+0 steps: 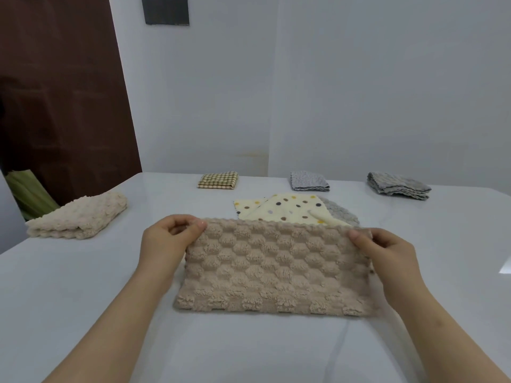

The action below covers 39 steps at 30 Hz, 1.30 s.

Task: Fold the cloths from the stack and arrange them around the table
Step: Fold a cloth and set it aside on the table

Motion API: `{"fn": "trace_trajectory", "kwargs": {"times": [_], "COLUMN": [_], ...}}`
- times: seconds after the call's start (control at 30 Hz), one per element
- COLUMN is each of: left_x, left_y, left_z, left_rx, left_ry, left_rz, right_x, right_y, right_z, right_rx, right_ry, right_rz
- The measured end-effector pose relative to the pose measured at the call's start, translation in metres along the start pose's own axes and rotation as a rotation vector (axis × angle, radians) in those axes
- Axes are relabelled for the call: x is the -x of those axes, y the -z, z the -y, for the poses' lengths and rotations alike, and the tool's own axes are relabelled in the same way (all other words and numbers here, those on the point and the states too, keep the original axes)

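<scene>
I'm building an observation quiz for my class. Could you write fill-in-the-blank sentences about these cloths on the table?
1. The left hand and the right hand each pinch a top ____ of the tan cloth.
2. The dotted cloth lies just ____ the tan cloth.
3. Along the far edge lie ____ folded cloths: checked cloth, speckled cloth, striped cloth.
4. The folded cream cloth lies near the ____ edge of the table.
Missing words: corner, behind, three, left.

Both forearms out ahead; my left hand (166,240) and right hand (387,254) each pinch a tan cloth (271,269) corner, thumbs facing me.
</scene>
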State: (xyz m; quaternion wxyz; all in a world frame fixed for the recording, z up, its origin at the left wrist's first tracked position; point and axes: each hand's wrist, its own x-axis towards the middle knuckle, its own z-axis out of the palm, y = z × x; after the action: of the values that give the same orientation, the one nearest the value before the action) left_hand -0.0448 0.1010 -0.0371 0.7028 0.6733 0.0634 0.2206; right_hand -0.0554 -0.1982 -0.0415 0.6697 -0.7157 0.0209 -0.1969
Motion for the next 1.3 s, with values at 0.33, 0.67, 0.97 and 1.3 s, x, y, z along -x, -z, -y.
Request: {"fn": "trace_trajectory", "kwargs": {"times": [0.33, 0.67, 0.97, 1.3], "left_x": [0.008, 0.013, 0.010, 0.018], "left_y": [0.005, 0.008, 0.002, -0.004], "left_z": [-0.021, -0.036, -0.001, 0.010], "left_rx": [0.063, 0.167, -0.221, -0.698], "left_ry": [-0.230, -0.166, 0.285, -0.049], "left_rz": [-0.015, -0.013, 0.259, 0.361], "right_x": [0.004, 0.011, 0.003, 0.008], "right_y": [0.011, 0.012, 0.011, 0.014], "right_z": [0.020, 0.036, 0.010, 0.009], "right_rx": [-0.305, -0.340, 0.054, 0.797], "right_ry": [0.152, 0.054, -0.282, -0.242], "right_rz": [-0.036, -0.037, -0.035, 0.244]}}
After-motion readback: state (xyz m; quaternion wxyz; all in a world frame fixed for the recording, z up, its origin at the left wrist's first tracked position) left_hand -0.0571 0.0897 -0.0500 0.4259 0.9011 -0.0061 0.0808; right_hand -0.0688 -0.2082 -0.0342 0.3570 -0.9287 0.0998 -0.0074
